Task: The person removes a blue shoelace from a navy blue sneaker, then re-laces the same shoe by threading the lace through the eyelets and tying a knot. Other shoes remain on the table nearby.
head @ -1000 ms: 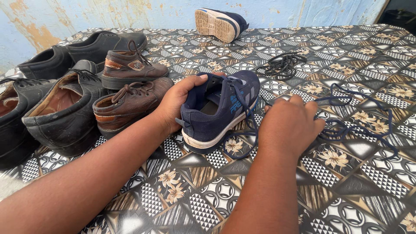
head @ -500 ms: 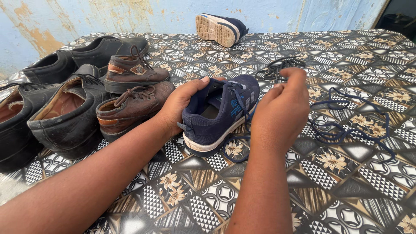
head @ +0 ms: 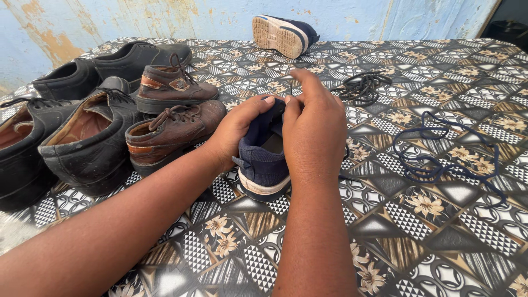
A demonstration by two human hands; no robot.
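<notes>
Gripping blue shoe (head: 263, 159): left hand (head: 237, 129) closed around its side | right hand (head: 312, 129) curled over its top | brown shoes (head: 170, 129) just left | blue lace (head: 440, 159) right, on bench (head: 440, 242)

navy sneakers (head: 263, 159) 2 | leather shoes (head: 170, 132) 6 | loose laces (head: 440, 157) 2

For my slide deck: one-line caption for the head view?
Both hands, left hand and right hand, grip a navy sneaker on a patterned table.
</notes>
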